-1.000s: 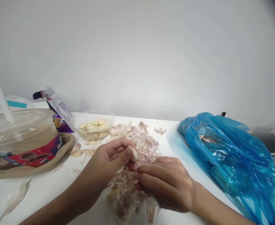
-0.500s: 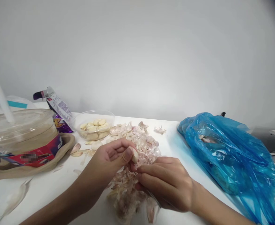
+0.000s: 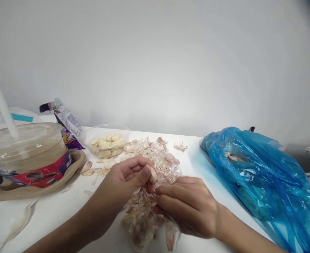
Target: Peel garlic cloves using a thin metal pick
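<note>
Between thumb and fingers, my left hand (image 3: 133, 177) pinches a pale garlic clove (image 3: 152, 175). My right hand (image 3: 189, 207) is closed right beside it, fingertips close to the clove's lower end. A thin, clear or shiny edge shows beneath that hand, but what it belongs to is hidden. Under and behind both hands spreads a heap of garlic skins (image 3: 165, 163), with a rooty brown clump (image 3: 141, 230) at its near end. A clear plastic bowl (image 3: 106, 126) with several peeled garlic cloves (image 3: 108, 142) stands behind my left hand.
At left a lidded drink cup (image 3: 38, 151) with a straw (image 3: 1, 105) sits in a cardboard carrier (image 3: 78, 161). Behind it leans a purple snack packet (image 3: 70, 123). A blue plastic bag (image 3: 250, 168) lies at right. Loose skins (image 3: 21, 219) dot the white table, which meets a wall.
Both hands keep nearly the same pose around the clove. The whole view has shifted very slightly; nothing has been picked up or let go.
</note>
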### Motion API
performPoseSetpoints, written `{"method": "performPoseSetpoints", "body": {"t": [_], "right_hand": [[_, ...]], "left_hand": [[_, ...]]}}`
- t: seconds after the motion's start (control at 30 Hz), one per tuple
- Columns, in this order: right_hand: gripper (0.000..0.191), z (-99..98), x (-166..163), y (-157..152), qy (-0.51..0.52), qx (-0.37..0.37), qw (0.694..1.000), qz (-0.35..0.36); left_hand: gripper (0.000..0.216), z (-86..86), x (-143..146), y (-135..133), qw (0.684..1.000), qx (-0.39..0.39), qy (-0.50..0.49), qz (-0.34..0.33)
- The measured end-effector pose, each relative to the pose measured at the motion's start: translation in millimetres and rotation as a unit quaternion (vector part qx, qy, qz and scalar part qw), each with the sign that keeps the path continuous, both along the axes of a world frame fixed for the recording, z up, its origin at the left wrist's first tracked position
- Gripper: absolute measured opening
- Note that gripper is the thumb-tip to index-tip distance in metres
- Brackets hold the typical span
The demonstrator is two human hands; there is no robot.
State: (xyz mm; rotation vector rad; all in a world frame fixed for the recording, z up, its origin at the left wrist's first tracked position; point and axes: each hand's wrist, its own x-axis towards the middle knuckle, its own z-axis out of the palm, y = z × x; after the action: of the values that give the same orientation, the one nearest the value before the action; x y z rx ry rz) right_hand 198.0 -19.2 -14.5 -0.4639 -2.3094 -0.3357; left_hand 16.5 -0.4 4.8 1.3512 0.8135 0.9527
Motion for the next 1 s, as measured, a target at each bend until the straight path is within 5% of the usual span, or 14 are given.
{"method": "performPoseSetpoints", "body": {"t": [1.0], "right_hand": [[0.009, -1.6, -2.5, -0.9, -0.004, -0.006, 1.0, 0.003]], "left_hand": [[0.011, 0.8, 1.2, 0.8, 1.0, -0.002, 0.002, 0.005]]}}
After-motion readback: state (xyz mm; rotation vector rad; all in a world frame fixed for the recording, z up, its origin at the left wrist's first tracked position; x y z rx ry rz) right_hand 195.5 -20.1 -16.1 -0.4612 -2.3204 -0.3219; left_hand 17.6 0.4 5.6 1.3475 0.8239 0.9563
